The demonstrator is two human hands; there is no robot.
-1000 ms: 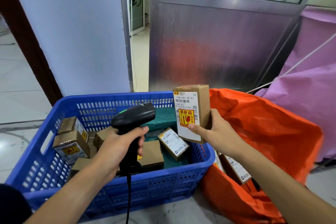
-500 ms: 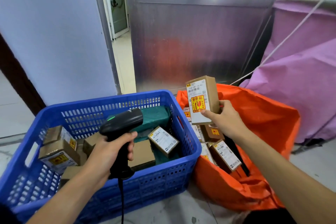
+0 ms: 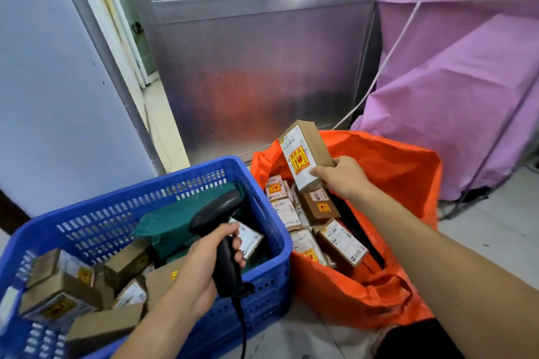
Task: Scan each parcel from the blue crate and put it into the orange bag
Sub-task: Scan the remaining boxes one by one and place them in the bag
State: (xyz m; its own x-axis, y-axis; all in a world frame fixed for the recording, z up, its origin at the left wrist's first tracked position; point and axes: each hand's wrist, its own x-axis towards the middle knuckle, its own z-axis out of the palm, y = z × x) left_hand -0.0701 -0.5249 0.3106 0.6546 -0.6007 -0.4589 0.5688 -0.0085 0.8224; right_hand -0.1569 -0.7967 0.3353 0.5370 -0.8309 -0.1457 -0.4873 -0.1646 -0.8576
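Parcel [image 3: 303,156] in right hand [image 3: 339,176] above orange bag [image 3: 408,172]

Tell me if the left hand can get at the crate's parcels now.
Probably not to grasp: the left hand grips the scanner, though parcels lie uncovered in the blue crate close by.

right hand [image 3: 341,176] carried parcel [image 3: 304,156] over orange bag [image 3: 408,172], now tilted

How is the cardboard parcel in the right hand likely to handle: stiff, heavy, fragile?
Probably stiff: the cardboard parcel shows straight edges in the right hand. Likely light: one hand holds it by its lower end. Its yellow sticker may mean fragile.
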